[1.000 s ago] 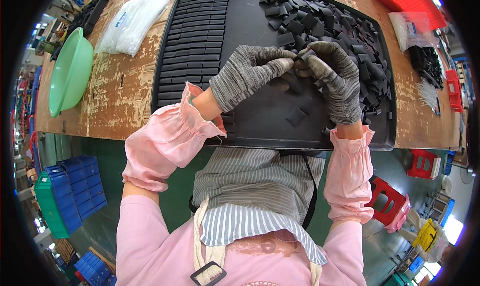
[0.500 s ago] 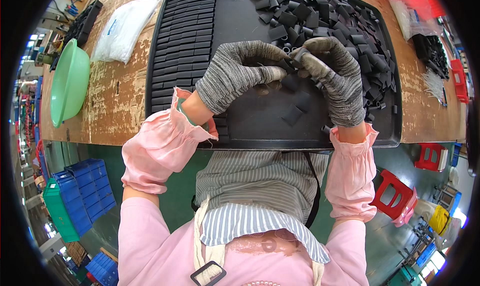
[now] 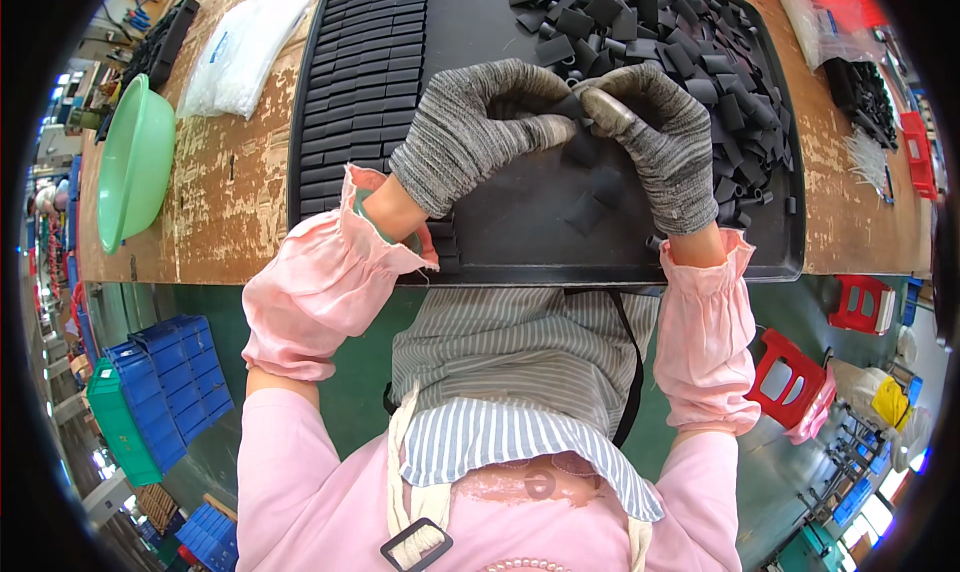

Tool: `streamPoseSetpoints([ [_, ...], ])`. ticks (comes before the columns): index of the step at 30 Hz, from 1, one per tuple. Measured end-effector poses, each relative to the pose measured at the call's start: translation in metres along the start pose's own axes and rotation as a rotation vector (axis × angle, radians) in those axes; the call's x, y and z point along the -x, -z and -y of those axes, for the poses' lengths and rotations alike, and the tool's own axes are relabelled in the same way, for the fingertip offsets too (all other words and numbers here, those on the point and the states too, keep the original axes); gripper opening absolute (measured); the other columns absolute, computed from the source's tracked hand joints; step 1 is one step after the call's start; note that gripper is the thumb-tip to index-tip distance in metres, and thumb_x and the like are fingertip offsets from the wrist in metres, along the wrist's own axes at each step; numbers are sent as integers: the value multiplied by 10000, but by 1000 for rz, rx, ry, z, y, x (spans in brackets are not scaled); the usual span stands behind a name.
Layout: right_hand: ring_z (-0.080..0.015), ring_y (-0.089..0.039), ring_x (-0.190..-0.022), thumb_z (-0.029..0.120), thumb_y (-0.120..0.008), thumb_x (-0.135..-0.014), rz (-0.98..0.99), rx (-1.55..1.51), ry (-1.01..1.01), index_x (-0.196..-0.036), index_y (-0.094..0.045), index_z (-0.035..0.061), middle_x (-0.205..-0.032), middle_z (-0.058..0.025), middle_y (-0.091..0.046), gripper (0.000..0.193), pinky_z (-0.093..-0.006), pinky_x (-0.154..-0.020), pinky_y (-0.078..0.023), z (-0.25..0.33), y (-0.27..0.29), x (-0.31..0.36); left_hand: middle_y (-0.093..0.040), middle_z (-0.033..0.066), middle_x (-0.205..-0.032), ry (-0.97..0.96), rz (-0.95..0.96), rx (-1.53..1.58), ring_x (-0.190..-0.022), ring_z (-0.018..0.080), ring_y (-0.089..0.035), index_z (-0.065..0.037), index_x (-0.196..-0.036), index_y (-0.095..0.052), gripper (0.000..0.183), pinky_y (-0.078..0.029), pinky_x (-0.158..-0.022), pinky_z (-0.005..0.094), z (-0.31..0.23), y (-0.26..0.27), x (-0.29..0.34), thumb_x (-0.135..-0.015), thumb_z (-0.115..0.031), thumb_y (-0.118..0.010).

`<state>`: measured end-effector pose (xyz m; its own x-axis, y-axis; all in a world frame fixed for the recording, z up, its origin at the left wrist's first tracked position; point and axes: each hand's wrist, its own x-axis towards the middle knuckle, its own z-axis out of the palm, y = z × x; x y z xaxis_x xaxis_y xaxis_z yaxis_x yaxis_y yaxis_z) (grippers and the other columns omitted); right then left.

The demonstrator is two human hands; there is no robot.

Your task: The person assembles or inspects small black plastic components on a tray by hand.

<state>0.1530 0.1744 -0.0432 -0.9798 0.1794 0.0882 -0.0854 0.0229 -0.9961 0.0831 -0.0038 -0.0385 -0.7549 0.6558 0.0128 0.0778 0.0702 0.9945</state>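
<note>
Both hands have shifted slightly up-frame; left hand (image 3: 470, 132) and right hand (image 3: 655, 137) together pinch one black piece (image 3: 572, 107) mid-tray (image 3: 480, 242), bare floor below them.

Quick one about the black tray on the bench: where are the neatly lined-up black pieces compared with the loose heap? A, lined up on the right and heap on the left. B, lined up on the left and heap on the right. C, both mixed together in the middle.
B: the neat rows of black pieces fill the left side of the black tray, while the loose heap lies at its right, beyond the right hand.
</note>
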Motion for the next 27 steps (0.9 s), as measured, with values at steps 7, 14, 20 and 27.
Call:
streamPoseSetpoints([
  [7,-72,-592,-757,128,-676,-798,114,193,52,-960,-661,20,-822,-39,-663,196,-214,-703,-489,-4,-2,-2,-664,56,-899,-53,0,-134,-845,101,-603,-15,-1024,-633,294,-493,-788,238,5,4,-1,-742,-49,-708],
  [14,-88,-593,-789,131,-656,-817,98,194,115,-1000,-643,22,-887,-55,-658,214,-225,-724,-485,2,6,2,-661,27,-911,-226,-39,-453,-827,88,-599,-49,-997,-652,243,-483,-741,220,-9,27,10,-758,-60,-693],
  [20,-268,-578,-834,151,-653,-756,41,1030,426,-970,-648,95,-861,-89,-610,221,-312,-734,-493,3,37,19,-642,8,-926,-144,69,-523,-817,64,-578,-71,-1025,-640,253,-467,-709,202,-7,61,55,-777,-32,-666],
  [27,-259,-534,-933,149,-589,-741,254,1622,647,-1008,-624,119,-936,-82,-579,272,-362,-779,-465,-9,3,-5,-622,19,-1005,-135,45,-342,-931,105,-583,-60,-1085,-606,302,-473,-811,229,-6,61,71,-789,-13,-650],
])
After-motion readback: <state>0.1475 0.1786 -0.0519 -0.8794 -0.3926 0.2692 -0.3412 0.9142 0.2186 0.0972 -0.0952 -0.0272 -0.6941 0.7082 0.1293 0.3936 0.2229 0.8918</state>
